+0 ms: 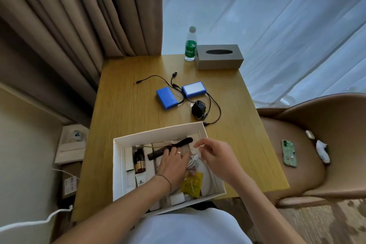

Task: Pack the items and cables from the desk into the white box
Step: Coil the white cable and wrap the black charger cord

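The white box (158, 133) sits at the near edge of the wooden desk (126, 109). Inside lie a black comb (168, 149), a brown bottle (139, 161), a yellow packet (193, 184) and a coiled white cable (193, 161). My left hand (174, 166) rests flat inside the box, pressing on the contents beside the white cable. My right hand (214, 155) hovers over the box's right side, its fingertips pinched on a thin white cable end. Farther back on the desk lie two blue packs (167, 98) (194, 89), their black cables (156, 78) and a black round device (198, 109).
A water bottle (190, 44) and a grey tissue box (219, 56) stand at the desk's far edge. A tan chair (316, 144) at right holds a green phone (289, 153) and white earbuds (322, 150). Curtains hang behind. A white cord (33, 222) runs along the floor left.
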